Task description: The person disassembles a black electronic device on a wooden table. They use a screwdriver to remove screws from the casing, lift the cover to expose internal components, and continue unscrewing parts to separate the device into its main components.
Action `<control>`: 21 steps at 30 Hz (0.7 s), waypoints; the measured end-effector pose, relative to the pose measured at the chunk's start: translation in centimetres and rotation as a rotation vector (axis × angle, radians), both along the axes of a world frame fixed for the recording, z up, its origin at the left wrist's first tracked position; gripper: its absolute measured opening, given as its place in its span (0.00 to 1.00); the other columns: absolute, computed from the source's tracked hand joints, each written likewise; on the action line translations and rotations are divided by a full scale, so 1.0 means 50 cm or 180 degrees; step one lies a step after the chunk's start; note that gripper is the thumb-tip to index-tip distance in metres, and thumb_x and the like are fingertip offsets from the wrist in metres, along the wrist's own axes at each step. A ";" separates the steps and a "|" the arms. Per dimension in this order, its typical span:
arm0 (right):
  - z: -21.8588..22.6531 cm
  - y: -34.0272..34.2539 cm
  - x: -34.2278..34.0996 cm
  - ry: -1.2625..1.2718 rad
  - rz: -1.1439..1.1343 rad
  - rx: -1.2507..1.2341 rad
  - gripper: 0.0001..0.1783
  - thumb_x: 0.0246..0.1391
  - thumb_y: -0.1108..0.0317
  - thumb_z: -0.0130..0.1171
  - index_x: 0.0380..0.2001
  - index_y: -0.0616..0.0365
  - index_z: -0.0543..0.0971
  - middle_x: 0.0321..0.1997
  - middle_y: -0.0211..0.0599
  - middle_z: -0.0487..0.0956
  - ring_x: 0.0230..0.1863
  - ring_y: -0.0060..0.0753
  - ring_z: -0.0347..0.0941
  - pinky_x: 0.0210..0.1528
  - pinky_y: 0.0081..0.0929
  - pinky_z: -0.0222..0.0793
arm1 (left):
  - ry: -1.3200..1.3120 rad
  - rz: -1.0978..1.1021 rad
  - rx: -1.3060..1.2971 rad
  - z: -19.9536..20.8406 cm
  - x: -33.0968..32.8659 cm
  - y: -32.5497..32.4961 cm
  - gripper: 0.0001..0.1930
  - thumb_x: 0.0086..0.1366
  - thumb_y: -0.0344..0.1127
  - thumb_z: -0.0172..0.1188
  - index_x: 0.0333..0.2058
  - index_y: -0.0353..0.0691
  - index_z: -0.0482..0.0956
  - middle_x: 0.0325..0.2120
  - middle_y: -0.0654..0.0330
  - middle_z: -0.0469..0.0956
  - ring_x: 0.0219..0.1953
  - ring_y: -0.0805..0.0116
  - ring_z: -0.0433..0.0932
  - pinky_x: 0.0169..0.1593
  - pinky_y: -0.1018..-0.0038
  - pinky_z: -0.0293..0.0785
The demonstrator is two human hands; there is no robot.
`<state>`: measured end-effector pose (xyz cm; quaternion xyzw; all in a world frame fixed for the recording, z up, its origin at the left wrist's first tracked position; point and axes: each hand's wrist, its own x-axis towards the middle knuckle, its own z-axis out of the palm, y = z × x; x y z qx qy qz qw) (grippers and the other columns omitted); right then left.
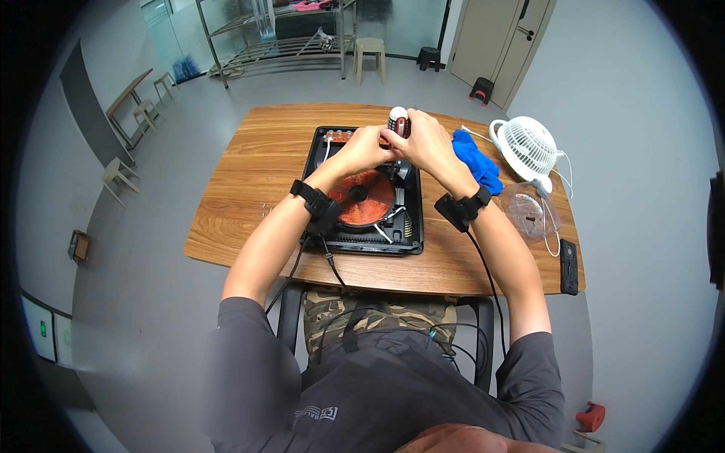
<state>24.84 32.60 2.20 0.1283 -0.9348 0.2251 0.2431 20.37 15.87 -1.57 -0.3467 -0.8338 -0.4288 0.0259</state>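
An opened induction cooker (323, 245) lies on the table, its black casing showing a round copper-coloured coil (370, 200) with a dark centre. Over its far part, my right hand (429, 143) is closed around a screwdriver (399, 115) with a white-topped, red and black handle. The tool stands roughly upright, and its tip is hidden below my hands. My left hand (364, 149) meets the right one at the lower part of the screwdriver, fingers pinched together there. Pale wires (384, 234) and a metal heat sink lie beside the coil.
To the right on the wooden table (242, 174) are a blue cloth (477, 162), a white fan (527, 143), a clear plastic cover (529, 208) and a black flat part (569, 266). Small screws (266, 210) lie left of the cooker. Cables hang from both wrist straps.
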 end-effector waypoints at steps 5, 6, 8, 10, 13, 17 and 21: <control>0.009 -0.008 0.006 0.0089 -0.0015 -0.0070 0.29 0.52 0.43 0.67 0.32 0.64 0.78 0.35 0.50 0.80 0.39 0.55 0.78 0.39 0.46 0.74 | 0.0004 0.0274 -0.0097 0.017 0.009 -0.004 0.17 0.57 0.40 0.71 0.36 0.30 0.81 0.29 0.51 0.84 0.32 0.67 0.80 0.40 0.65 0.75; 0.008 -0.007 0.006 0.0097 -0.0017 -0.0069 0.29 0.52 0.43 0.67 0.32 0.64 0.78 0.35 0.50 0.80 0.38 0.55 0.78 0.39 0.46 0.74 | 0.0035 0.0312 -0.0106 0.019 0.011 -0.004 0.17 0.57 0.40 0.71 0.36 0.29 0.81 0.29 0.51 0.84 0.32 0.67 0.80 0.40 0.65 0.74; 0.012 -0.004 0.007 0.0125 -0.0029 -0.0067 0.29 0.52 0.44 0.67 0.32 0.64 0.78 0.34 0.50 0.80 0.38 0.55 0.78 0.39 0.46 0.74 | 0.0022 0.0289 -0.0096 0.023 0.011 -0.001 0.17 0.57 0.40 0.71 0.36 0.30 0.81 0.29 0.51 0.83 0.32 0.67 0.80 0.40 0.66 0.75; 0.016 -0.001 0.009 0.0108 -0.0033 -0.0082 0.29 0.52 0.44 0.67 0.31 0.64 0.77 0.34 0.50 0.80 0.38 0.55 0.78 0.39 0.46 0.74 | 0.0056 0.0211 -0.0019 0.023 0.012 0.000 0.17 0.57 0.40 0.71 0.36 0.31 0.82 0.29 0.51 0.84 0.33 0.66 0.81 0.41 0.66 0.75; 0.021 0.003 0.009 0.0045 -0.0035 -0.0068 0.29 0.53 0.44 0.65 0.34 0.64 0.77 0.37 0.51 0.80 0.41 0.57 0.78 0.42 0.49 0.74 | 0.0200 0.0031 -0.0103 0.014 0.010 -0.008 0.16 0.56 0.39 0.71 0.37 0.32 0.83 0.30 0.50 0.84 0.36 0.61 0.83 0.44 0.65 0.76; 0.018 0.010 0.007 0.0126 -0.0056 -0.0093 0.29 0.54 0.44 0.64 0.34 0.65 0.77 0.38 0.53 0.80 0.43 0.58 0.78 0.43 0.51 0.75 | 0.0359 -0.0120 -0.1212 -0.037 -0.015 -0.024 0.14 0.55 0.35 0.69 0.38 0.34 0.85 0.35 0.48 0.85 0.40 0.52 0.84 0.47 0.62 0.78; 0.022 0.021 0.017 -0.0011 -0.0131 -0.0084 0.28 0.54 0.45 0.65 0.34 0.65 0.77 0.37 0.52 0.80 0.43 0.58 0.78 0.43 0.50 0.75 | 0.0419 0.0010 -0.1869 -0.048 -0.002 0.000 0.10 0.56 0.32 0.66 0.37 0.42 0.87 0.36 0.51 0.85 0.42 0.51 0.84 0.50 0.60 0.79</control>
